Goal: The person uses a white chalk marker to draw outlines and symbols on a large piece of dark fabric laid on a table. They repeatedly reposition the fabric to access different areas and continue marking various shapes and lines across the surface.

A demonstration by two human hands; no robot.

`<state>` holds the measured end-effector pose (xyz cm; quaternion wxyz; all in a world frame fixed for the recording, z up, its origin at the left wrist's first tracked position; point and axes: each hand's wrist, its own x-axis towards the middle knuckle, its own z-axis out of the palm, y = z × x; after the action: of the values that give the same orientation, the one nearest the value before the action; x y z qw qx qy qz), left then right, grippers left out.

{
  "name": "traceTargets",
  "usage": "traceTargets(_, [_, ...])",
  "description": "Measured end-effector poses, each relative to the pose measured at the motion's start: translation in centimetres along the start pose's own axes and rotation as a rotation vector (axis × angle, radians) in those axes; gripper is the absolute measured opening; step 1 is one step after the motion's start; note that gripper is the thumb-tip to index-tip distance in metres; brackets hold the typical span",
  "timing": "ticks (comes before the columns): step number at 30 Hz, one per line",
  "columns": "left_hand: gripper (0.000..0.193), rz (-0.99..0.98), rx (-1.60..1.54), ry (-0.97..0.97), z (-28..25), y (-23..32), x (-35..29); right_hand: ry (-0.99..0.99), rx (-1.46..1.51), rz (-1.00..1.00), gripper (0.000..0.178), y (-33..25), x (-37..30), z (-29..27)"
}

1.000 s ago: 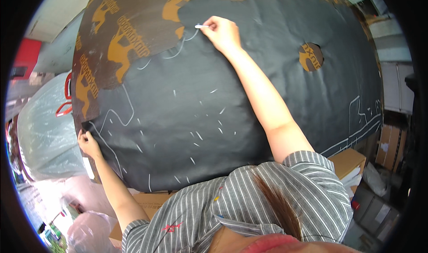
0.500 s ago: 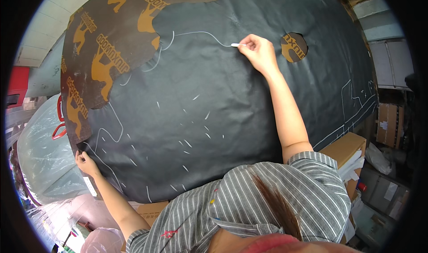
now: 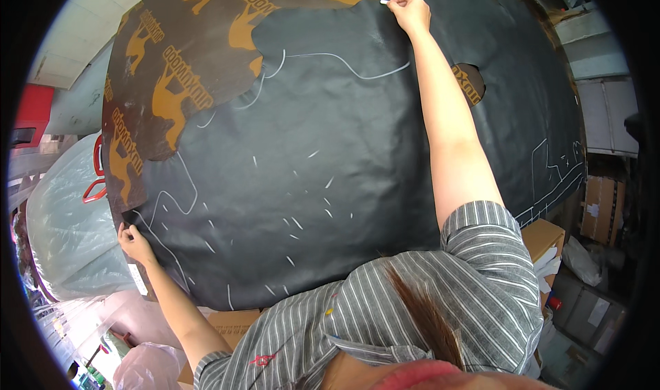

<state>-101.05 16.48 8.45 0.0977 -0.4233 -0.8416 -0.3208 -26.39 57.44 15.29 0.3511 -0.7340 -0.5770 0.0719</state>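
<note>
A large sheet of black leather [image 3: 261,191] with an irregular outline lies in front of me, marked with white curved lines and short dashes. My right hand [image 3: 411,13] is stretched to its far edge, closed in a pinch on a short white marking stick [image 3: 385,2], whose tip points left. At the near left, my left hand [image 3: 135,241] pinches a corner of the leather between thumb and fingers. A hole [image 3: 471,84] in the leather, right of my right forearm, lets the board below show.
A brown board [image 3: 144,67] with orange printed figures lies under the leather. Left of it are red-handled scissors [image 3: 94,191] on a plastic-wrapped bundle [image 3: 65,232]. Cardboard boxes [image 3: 543,239] stand at the right, near my sleeve.
My right hand has moved away from me to the far edge with the marking stick. A white curve now shows extended rightward toward my forearm. My left hand stays at the corner.
</note>
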Motion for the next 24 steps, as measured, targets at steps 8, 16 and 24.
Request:
traceTargets(8, [0.034,-0.008,-0.027,0.003,-0.7,-0.9,-0.3,-0.074,-0.072,-0.087,0.024,0.6,-7.2,-4.5])
traceTargets(16, [0.036,0.035,0.003,0.015,-0.9,-1.3,-0.1,-0.132,0.167,-0.027,0.023,0.7,-13.1,-7.3])
traceTargets(24, [0.036,-0.019,-0.014,0.020,-0.6,0.0,-0.2,-0.142,0.045,-0.036,0.021,-0.6,-12.6,-5.2])
